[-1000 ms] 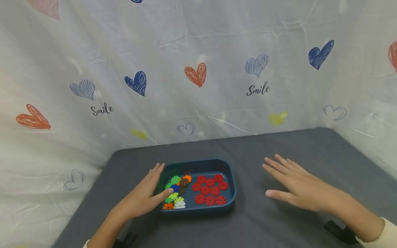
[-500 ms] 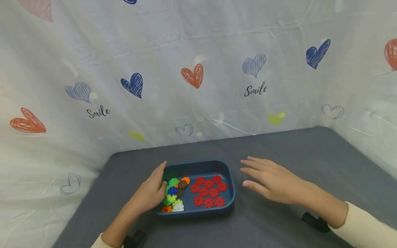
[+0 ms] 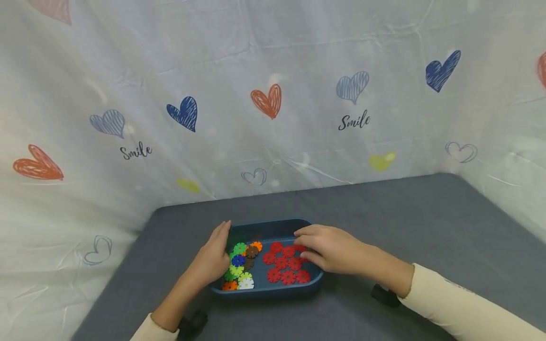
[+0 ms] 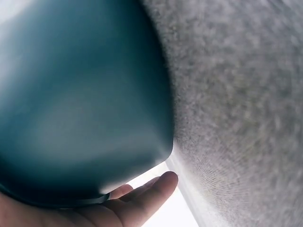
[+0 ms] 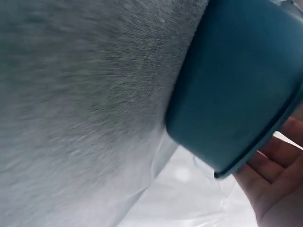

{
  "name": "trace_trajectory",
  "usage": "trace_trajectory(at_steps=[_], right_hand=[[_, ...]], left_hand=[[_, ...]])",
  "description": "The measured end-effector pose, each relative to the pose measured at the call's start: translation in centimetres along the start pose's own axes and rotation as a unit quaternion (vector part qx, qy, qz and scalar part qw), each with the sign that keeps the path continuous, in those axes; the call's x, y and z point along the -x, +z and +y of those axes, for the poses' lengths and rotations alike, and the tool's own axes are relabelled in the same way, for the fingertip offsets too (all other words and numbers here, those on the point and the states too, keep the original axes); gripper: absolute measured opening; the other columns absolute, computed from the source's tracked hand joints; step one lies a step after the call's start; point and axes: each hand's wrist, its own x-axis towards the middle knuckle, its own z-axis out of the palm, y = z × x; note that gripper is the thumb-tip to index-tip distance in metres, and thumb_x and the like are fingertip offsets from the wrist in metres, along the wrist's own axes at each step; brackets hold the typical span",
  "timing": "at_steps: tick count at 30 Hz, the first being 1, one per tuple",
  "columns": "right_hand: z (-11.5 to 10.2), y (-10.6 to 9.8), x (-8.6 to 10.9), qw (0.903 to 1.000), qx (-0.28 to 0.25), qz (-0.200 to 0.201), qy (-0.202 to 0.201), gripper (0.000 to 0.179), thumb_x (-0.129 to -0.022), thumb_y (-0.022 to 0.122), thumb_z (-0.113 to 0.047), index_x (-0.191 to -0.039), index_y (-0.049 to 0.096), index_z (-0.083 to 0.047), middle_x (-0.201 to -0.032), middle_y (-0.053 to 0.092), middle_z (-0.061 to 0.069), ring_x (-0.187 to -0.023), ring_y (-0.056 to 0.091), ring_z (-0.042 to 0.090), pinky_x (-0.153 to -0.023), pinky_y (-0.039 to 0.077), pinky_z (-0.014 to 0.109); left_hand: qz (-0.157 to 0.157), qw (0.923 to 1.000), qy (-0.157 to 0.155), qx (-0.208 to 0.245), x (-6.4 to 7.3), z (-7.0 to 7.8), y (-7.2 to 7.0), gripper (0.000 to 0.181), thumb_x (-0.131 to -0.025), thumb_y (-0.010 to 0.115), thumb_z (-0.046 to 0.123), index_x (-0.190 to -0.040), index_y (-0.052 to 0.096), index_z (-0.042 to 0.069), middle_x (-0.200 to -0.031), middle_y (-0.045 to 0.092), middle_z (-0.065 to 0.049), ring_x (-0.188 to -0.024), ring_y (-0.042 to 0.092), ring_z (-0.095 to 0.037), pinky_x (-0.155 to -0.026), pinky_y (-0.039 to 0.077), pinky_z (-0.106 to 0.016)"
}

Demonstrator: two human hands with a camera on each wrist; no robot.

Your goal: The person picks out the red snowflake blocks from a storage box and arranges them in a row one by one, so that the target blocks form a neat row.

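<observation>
A dark blue tray (image 3: 294, 288) stands on the grey cloth and holds notched plastic discs. Red discs (image 3: 281, 263) lie spread over its right half. At its left end, green, yellow, brown, orange, white and blue discs (image 3: 239, 260) overlap one another. My left hand (image 3: 206, 260) holds the tray's left rim, and its fingers reach past the wall in the left wrist view (image 4: 137, 201). My right hand (image 3: 328, 248) reaches in over the right rim, its fingers loosely bent above the red discs. The palm is close over the rim in the right wrist view.
Grey cloth (image 3: 375, 203) covers the table around the tray. Behind and to both sides hangs a white curtain (image 3: 307, 61) printed with hearts and "Smile". Dark wrist-camera mounts (image 3: 386, 296) hang below both wrists.
My right hand has moved left from beside the tray to over its right rim. My left hand has drawn its thumb back from above the discs to the left rim.
</observation>
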Motion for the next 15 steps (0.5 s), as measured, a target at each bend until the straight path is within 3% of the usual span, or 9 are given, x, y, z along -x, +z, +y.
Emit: trace_trajectory(at_steps=[4, 8, 11, 15], right_hand=[[-0.3, 0.3, -1.7, 0.9961, -0.017, -0.079, 0.035, 0.037, -0.092, 0.074, -0.024, -0.123, 0.069, -0.003, -0.133, 0.061, 0.013, -0.119, 0.061, 0.026, -0.093, 0.052, 0.041], [-0.5, 0.9, -3.4, 0.9842, -0.039, -0.154, 0.077, 0.058, -0.092, 0.072, -0.039, -0.137, 0.061, -0.005, -0.145, 0.052, 0.015, -0.128, 0.054, 0.029, -0.098, 0.048, 0.045], [-0.6, 1.7, -4.4, 0.9781, -0.034, -0.185, 0.089, 0.067, -0.092, 0.068, -0.049, -0.143, 0.056, -0.008, -0.15, 0.046, 0.014, -0.132, 0.05, 0.029, -0.101, 0.046, 0.045], [-0.8, 2.9, -5.3, 0.9773, -0.017, -0.196, 0.078, 0.068, -0.093, 0.063, -0.055, -0.145, 0.055, -0.011, -0.15, 0.047, 0.013, -0.129, 0.05, 0.028, -0.102, 0.044, 0.042]], left_hand=[[0.005, 1.0, 0.004, -0.005, 0.0, 0.1, 0.1, 0.074, -0.086, 0.038, -0.013, -0.157, 0.021, -0.005, -0.159, 0.02, -0.029, -0.049, 0.028, -0.014, -0.048, 0.029, -0.03], [0.006, 0.9999, 0.003, -0.011, 0.0, 0.2, 0.0, 0.074, -0.086, 0.039, -0.012, -0.157, 0.021, -0.004, -0.159, 0.021, -0.028, -0.048, 0.027, -0.013, -0.047, 0.029, -0.029], [0.006, 0.9999, 0.005, -0.012, 0.1, 0.2, 0.0, 0.074, -0.086, 0.04, -0.012, -0.157, 0.021, -0.004, -0.158, 0.022, -0.029, -0.047, 0.027, -0.013, -0.047, 0.029, -0.029], [0.004, 0.9999, 0.005, -0.015, 0.1, 0.2, 0.1, 0.074, -0.087, 0.04, -0.012, -0.158, 0.02, -0.004, -0.159, 0.022, -0.028, -0.046, 0.026, -0.012, -0.047, 0.029, -0.029]])
